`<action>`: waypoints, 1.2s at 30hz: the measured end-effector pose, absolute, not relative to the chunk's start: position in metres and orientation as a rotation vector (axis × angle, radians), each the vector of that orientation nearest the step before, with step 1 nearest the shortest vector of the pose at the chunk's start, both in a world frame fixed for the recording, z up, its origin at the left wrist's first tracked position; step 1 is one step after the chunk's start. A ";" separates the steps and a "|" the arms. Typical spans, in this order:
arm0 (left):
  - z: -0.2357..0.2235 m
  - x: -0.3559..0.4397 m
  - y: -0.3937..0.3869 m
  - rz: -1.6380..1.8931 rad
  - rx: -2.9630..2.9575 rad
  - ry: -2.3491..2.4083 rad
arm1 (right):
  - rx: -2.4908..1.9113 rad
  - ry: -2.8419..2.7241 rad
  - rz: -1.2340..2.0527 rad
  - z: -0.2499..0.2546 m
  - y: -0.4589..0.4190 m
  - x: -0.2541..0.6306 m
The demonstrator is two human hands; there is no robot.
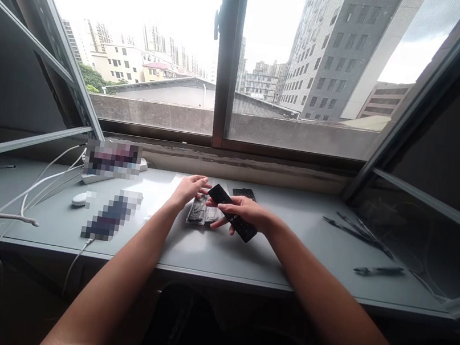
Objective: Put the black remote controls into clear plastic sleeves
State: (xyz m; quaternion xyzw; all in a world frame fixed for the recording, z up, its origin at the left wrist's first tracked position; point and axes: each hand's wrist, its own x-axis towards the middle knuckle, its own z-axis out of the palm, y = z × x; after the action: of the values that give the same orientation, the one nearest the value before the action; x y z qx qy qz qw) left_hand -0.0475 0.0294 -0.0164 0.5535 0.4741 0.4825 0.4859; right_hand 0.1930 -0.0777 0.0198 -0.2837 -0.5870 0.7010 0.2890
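A black remote control point(243, 227) lies tilted in my right hand point(245, 212), which is closed around its middle with the thumb on top. Its far end points up and left, toward my left hand point(191, 190). The fingers of my left hand are partly spread and appear to hold nothing. Just below them, clear plastic packets point(197, 212) with dark contents lie on the table. A second black remote control point(244, 192) rests behind my right hand, partly hidden by it.
White cables point(28, 194) and a white power strip point(142, 165) are at the left of the grey table point(286, 261). A blurred device point(108, 218) has a cable attached. Several dark pen-like items point(351, 228) lie at the right. A window stands behind.
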 end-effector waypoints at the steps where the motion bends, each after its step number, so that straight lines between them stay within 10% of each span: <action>1: -0.018 -0.048 0.030 1.184 1.376 1.181 | -0.742 -1.580 1.878 0.020 -0.079 0.192; 20: -0.013 -0.058 0.028 1.206 1.304 0.971 | -0.648 -1.747 2.028 0.024 -0.088 0.183; 36: 0.016 -0.159 0.041 0.898 1.647 1.697 | -0.623 -0.983 1.804 0.013 -0.059 0.188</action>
State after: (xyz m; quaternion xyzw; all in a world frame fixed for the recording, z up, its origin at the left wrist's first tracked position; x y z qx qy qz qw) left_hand -0.1592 0.0410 0.0161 0.6209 0.6397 0.3386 0.3011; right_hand 0.1876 -0.0587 0.0132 -0.2549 -0.4023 0.7384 0.4774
